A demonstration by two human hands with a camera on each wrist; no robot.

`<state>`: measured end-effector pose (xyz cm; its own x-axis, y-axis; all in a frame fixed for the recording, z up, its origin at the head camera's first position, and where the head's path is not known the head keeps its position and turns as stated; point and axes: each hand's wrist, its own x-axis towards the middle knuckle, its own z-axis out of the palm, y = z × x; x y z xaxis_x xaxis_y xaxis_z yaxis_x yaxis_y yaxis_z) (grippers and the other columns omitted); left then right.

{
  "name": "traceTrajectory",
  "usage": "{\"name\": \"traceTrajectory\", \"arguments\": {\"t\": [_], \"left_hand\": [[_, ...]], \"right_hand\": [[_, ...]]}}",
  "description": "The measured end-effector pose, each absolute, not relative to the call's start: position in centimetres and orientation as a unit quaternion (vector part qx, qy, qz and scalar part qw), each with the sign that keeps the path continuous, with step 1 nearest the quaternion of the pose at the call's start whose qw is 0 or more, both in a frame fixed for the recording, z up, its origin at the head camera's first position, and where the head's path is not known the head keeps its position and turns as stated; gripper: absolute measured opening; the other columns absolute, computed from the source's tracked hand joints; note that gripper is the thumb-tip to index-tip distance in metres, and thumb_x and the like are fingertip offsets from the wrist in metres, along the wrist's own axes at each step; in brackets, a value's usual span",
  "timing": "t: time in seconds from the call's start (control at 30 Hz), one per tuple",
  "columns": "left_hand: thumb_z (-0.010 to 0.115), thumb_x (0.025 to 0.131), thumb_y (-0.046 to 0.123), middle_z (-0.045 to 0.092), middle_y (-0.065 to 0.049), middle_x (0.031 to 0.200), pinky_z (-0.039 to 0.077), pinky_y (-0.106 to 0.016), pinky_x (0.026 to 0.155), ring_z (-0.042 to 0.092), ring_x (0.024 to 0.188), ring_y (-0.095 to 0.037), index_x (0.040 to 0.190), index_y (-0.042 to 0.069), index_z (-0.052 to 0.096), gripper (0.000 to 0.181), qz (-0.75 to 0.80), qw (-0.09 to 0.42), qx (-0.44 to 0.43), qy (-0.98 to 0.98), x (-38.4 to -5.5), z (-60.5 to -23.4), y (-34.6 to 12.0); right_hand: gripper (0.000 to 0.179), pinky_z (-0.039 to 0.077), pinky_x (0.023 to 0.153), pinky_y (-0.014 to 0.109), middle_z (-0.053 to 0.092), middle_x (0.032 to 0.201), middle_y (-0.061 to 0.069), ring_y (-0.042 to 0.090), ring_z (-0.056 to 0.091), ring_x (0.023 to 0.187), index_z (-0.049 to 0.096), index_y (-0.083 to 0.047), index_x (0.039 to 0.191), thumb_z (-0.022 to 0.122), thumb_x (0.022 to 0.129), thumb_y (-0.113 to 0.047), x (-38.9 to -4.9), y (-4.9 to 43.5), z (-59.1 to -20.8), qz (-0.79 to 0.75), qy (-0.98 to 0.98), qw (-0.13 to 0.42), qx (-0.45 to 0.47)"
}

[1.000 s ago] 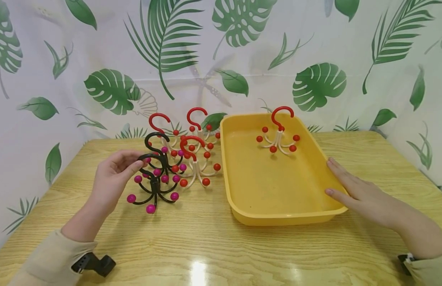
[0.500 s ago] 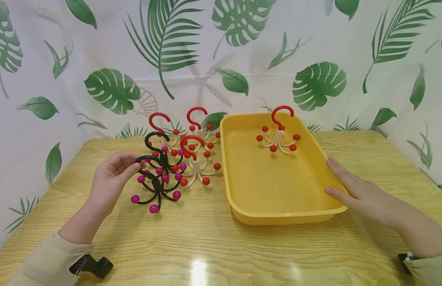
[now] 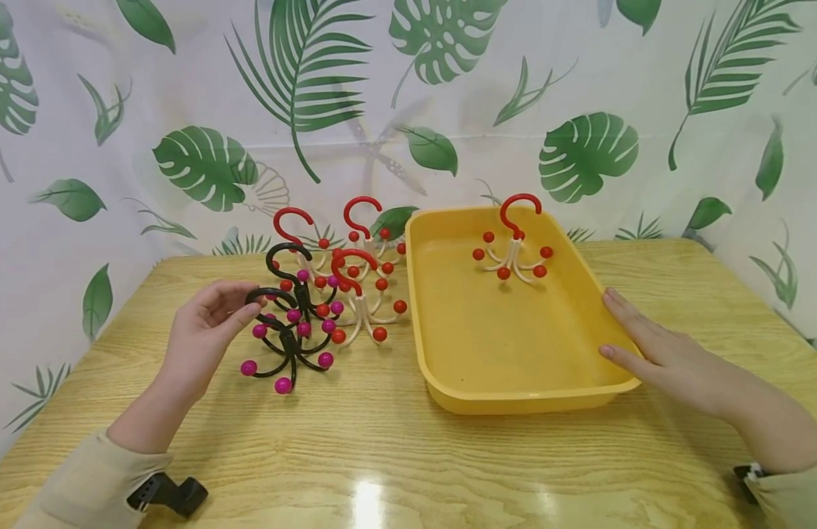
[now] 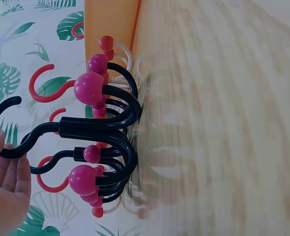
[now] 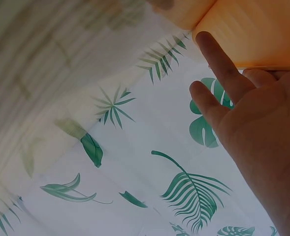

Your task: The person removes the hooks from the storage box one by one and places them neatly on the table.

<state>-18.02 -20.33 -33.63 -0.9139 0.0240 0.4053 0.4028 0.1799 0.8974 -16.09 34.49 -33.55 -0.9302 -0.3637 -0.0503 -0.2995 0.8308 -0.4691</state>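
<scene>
My left hand (image 3: 200, 334) pinches the hook of a black multi-arm hanger (image 3: 288, 342) between thumb and fingers. Magenta balls tip the hanger's arms, which reach down to the tabletop. In the left wrist view, its black stem (image 4: 80, 129) stretches out from my fingers. A second black hanger (image 3: 301, 295) stands just behind it. My right hand (image 3: 673, 367) rests on the right rim of a yellow tray (image 3: 534, 399), fingers straight; in the right wrist view, its fingers (image 5: 218, 64) lie against the tray's outer side. Inside the tray stands a white hanger (image 3: 514, 253) with a red hook and red balls.
Between the black hangers and the tray stands a white hanger (image 3: 362, 312) with a red hook. Two similar ones, a white hanger (image 3: 366, 250) and a partly hidden red hook (image 3: 292, 213), are farther back. A leaf-printed cloth (image 3: 474, 162) hangs behind the wooden table (image 3: 382, 470).
The held black hanger has tilted a little, its hook shifting slightly left and its lower arms slightly right. My left hand still pinches it. The right hand and tray stay put.
</scene>
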Motion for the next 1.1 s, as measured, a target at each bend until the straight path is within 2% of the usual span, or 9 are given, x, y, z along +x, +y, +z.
{"name": "traceTrajectory", "arguments": {"t": [0.23,0.5,0.7,0.83,1.1], "left_hand": [[0.066,0.090,0.010,0.062,0.001,0.111,0.048,-0.015,0.085,0.060,0.101,-0.008,0.118,-0.001,0.059,0.031,-0.590,0.163,-0.132,-0.780,-17.8,-32.8,-19.9],[0.067,0.090,0.011,0.062,-0.006,0.115,0.046,-0.016,0.089,0.058,0.108,-0.015,0.119,0.003,0.060,0.031,-0.583,0.185,-0.141,-0.779,-17.7,-30.3,-18.6],[0.066,0.090,0.010,0.062,-0.007,0.115,0.047,-0.018,0.089,0.059,0.108,-0.015,0.118,0.004,0.061,0.028,-0.585,0.198,-0.157,-0.770,-17.8,-28.3,-16.4],[0.066,0.090,0.008,0.062,-0.009,0.114,0.046,-0.021,0.092,0.059,0.106,-0.017,0.116,0.001,0.061,0.028,-0.593,0.200,-0.186,-0.757,-18.1,-27.3,-14.6],[0.067,0.088,0.005,0.064,-0.007,0.110,0.043,-0.033,0.099,0.059,0.107,-0.024,0.114,-0.001,0.061,0.027,-0.598,0.173,-0.251,-0.741,-18.9,-26.3,-10.3]], "right_hand": [[0.076,0.015,0.100,0.072,-0.006,0.159,0.010,0.050,0.007,0.138,-0.004,-0.023,0.154,0.046,0.100,-0.044,-16.1,34.4,-33.4,-0.235,0.954,0.068,-0.174],[0.076,0.016,0.099,0.072,-0.006,0.159,0.009,0.050,0.008,0.138,-0.003,-0.023,0.154,0.045,0.100,-0.044,-16.1,34.5,-33.4,-0.233,0.954,0.067,-0.176],[0.076,0.015,0.100,0.072,-0.005,0.159,0.010,0.050,0.007,0.138,-0.003,-0.022,0.154,0.046,0.100,-0.043,-16.1,34.5,-33.5,-0.237,0.953,0.067,-0.176],[0.076,0.015,0.101,0.071,-0.005,0.159,0.010,0.049,0.007,0.139,-0.003,-0.021,0.154,0.047,0.100,-0.042,-16.1,34.4,-33.5,-0.242,0.952,0.067,-0.177],[0.077,0.016,0.098,0.073,-0.007,0.158,0.011,0.052,0.007,0.137,-0.005,-0.022,0.153,0.045,0.100,-0.044,-16.2,34.3,-33.5,-0.239,0.953,0.078,-0.169]]}}
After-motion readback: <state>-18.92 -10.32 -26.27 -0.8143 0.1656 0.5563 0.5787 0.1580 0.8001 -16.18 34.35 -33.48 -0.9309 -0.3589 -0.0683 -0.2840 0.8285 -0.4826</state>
